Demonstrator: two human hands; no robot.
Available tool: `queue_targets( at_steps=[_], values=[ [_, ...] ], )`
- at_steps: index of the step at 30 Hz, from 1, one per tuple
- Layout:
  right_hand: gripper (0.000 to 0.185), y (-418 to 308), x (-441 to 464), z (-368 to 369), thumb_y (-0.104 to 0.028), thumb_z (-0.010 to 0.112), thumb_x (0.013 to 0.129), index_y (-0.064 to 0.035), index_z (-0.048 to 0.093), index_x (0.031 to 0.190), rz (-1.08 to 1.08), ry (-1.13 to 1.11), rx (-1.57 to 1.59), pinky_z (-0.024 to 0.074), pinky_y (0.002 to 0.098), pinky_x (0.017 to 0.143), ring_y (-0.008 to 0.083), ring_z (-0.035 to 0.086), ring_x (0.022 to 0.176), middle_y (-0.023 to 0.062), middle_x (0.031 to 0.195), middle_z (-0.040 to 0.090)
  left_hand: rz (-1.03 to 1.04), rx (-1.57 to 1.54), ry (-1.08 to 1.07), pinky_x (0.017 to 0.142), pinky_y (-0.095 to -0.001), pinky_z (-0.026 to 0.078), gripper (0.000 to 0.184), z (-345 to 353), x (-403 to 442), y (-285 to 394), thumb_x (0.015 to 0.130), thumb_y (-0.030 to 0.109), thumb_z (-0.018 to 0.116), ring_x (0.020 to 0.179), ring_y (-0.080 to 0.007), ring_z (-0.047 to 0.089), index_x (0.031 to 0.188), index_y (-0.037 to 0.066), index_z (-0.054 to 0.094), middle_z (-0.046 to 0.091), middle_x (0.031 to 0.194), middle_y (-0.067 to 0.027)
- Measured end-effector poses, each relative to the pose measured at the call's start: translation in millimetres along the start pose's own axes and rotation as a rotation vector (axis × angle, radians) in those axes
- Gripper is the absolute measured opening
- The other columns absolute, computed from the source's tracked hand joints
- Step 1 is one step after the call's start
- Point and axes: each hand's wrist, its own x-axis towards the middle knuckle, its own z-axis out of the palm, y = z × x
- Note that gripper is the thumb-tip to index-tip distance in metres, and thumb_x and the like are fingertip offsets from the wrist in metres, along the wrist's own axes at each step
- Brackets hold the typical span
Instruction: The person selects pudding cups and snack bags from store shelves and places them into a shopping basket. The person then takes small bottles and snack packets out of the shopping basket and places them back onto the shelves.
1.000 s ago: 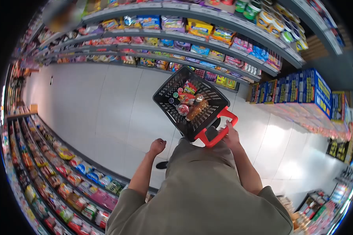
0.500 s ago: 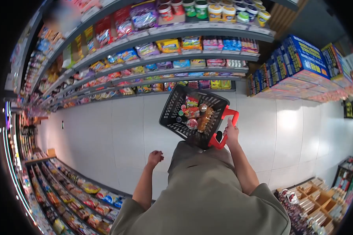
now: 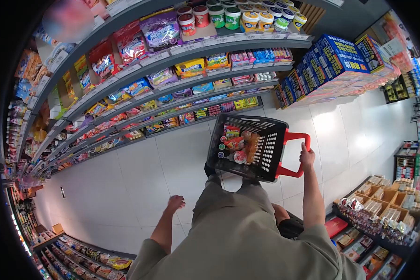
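My right hand (image 3: 307, 157) is closed around the red handle (image 3: 294, 173) of a black shopping basket (image 3: 269, 147). The basket is tilted in front of my legs, its opening facing me. Inside lie several packaged snacks: a long brown bread-like pack (image 3: 253, 148), red and green packets (image 3: 233, 143), a round pinkish item (image 3: 240, 157) and small round-lidded containers (image 3: 221, 147). My left hand (image 3: 176, 203) hangs over the floor to the left, fingers slightly bent and apart, holding nothing.
Tiered shelves (image 3: 191, 49) of candy bags and tubs curve across the front and left. Blue boxes (image 3: 336, 58) are stacked at the right front. A wooden compartment display (image 3: 385, 198) stands at the right. Low snack shelves (image 3: 84, 261) run at the lower left. Pale tiled floor (image 3: 126, 186) lies between.
The basket has swung to the right with my right hand on its handle. The view has turned, so the candy shelves look nearer. My left hand has shifted slightly lower and left.
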Motion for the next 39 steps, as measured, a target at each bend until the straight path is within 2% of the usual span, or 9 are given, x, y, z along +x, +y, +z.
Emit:
queue_targets(
  at_steps=[4,11,16,19,20,24,35,37,39],
  values=[
    [0.034,6.7,24.0,-27.7,-0.038,0.071,0.089,-0.0112,0.054,0.076,-0.010,0.097,-0.051,0.0322,0.0254,0.036,0.0068,0.041,0.040,-0.0048,0.057,0.046,0.032,-0.049,0.162,0.056,-0.0303,0.054,0.020,-32.6,-4.9,25.8,0.088,0.021,0.058,0.063,-0.0178,0.066,0.094,0.003,0.063,0.068,0.075,-0.0101],
    [0.033,23.2,47.3,-90.7,-0.037,0.070,0.090,-0.0125,0.052,0.076,0.025,0.186,0.025,0.0304,0.0246,0.035,0.0056,0.039,0.040,-0.0062,0.056,0.044,-0.045,0.097,0.167,0.052,-0.0276,0.052,0.019,-19.3,-8.0,57.1,0.086,0.019,0.054,0.056,-0.0148,0.064,0.091,0.003,0.063,0.067,0.070,-0.0088],
    [0.033,32.1,62.0,-126.2,-0.038,0.068,0.091,-0.0123,0.052,0.079,0.033,0.221,0.109,0.0313,0.0243,0.036,0.0058,0.038,0.040,-0.0062,0.057,0.043,0.000,-0.061,0.035,0.051,-0.0277,0.052,0.019,25.4,-12.4,98.3,0.088,0.019,0.057,0.057,-0.0160,0.064,0.092,0.002,0.063,0.067,0.071,-0.0094],
    [0.033,40.5,66.8,-144.6,-0.039,0.068,0.091,-0.0127,0.052,0.081,0.036,0.252,0.134,0.0316,0.0244,0.036,0.0061,0.038,0.039,-0.0064,0.055,0.042,0.041,0.041,0.028,0.053,-0.0281,0.053,0.021,54.1,-8.6,118.2,0.088,0.021,0.057,0.058,-0.0160,0.064,0.094,0.002,0.064,0.068,0.073,-0.0093],
    [0.033,40.0,69.8,-149.1,-0.040,0.068,0.091,-0.0126,0.052,0.081,0.066,0.269,0.147,0.0318,0.0245,0.036,0.0062,0.038,0.039,-0.0063,0.055,0.041,0.095,-0.022,-0.054,0.054,-0.0283,0.053,0.022,55.9,-11.2,123.9,0.089,0.022,0.057,0.059,-0.0158,0.064,0.095,0.002,0.064,0.068,0.074,-0.0091],
    [0.032,45.0,77.9,-161.2,-0.039,0.067,0.092,-0.0126,0.052,0.082,0.089,0.310,0.228,0.0321,0.0248,0.036,0.0066,0.038,0.039,-0.0060,0.054,0.041,0.041,0.085,0.010,0.055,-0.0280,0.053,0.022,68.1,-9.4,150.0,0.089,0.023,0.057,0.059,-0.0155,0.064,0.094,0.002,0.064,0.068,0.074,-0.0090],
    [0.033,66.2,64.0,-146.2,-0.040,0.067,0.092,-0.0133,0.050,0.083,0.202,0.556,0.265,0.0327,0.0261,0.034,0.0088,0.041,0.039,-0.0044,0.052,0.041,-0.085,0.326,-0.103,0.061,-0.0322,0.054,0.023,29.1,55.4,210.7,0.087,0.024,0.058,0.065,-0.0188,0.066,0.093,0.002,0.062,0.068,0.077,-0.0104],
    [0.034,66.8,59.5,-139.3,-0.040,0.067,0.092,-0.0134,0.050,0.081,0.184,0.625,0.292,0.0340,0.0262,0.035,0.0096,0.041,0.039,-0.0036,0.052,0.041,-0.033,0.222,-0.190,0.063,-0.0320,0.054,0.024,13.9,64.0,233.4,0.086,0.025,0.058,0.066,-0.0190,0.067,0.093,0.003,0.063,0.068,0.077,-0.0099],
    [0.035,66.1,50.1,-133.5,-0.040,0.066,0.092,-0.0129,0.049,0.078,0.211,0.672,0.307,0.0340,0.0269,0.034,0.0096,0.040,0.038,-0.0036,0.053,0.041,0.019,0.307,-0.090,0.064,-0.0317,0.055,0.025,11.4,74.2,261.2,0.086,0.026,0.057,0.067,-0.0190,0.067,0.094,0.003,0.064,0.069,0.078,-0.0100]
  ],
)
